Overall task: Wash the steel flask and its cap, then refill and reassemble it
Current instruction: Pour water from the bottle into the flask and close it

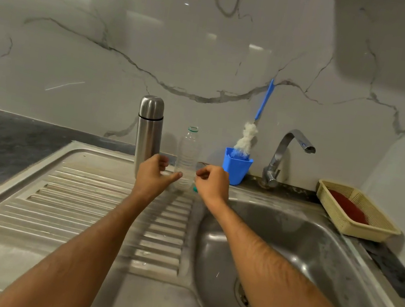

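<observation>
A clear plastic bottle (pixel 187 159) stood upright with no lid near the middle of the frame, at the back of the ribbed metal draining board (pixel 77 202). A small green cap (pixel 194 188) lay just beside its foot, partly hidden. To the right of the bottle sat a blue cup (pixel 236 169) with a long brush (pixel 247 139) standing in it; the brush had a blue handle and white fluffy bristles and leaned on the marble wall (pixel 79 54). Farther right was a silver tap (pixel 284 155) above the steel sink bowl (pixel 313 250). At the right edge sat a pale yellow basket (pixel 370 227) holding something dark red (pixel 348 207).
</observation>
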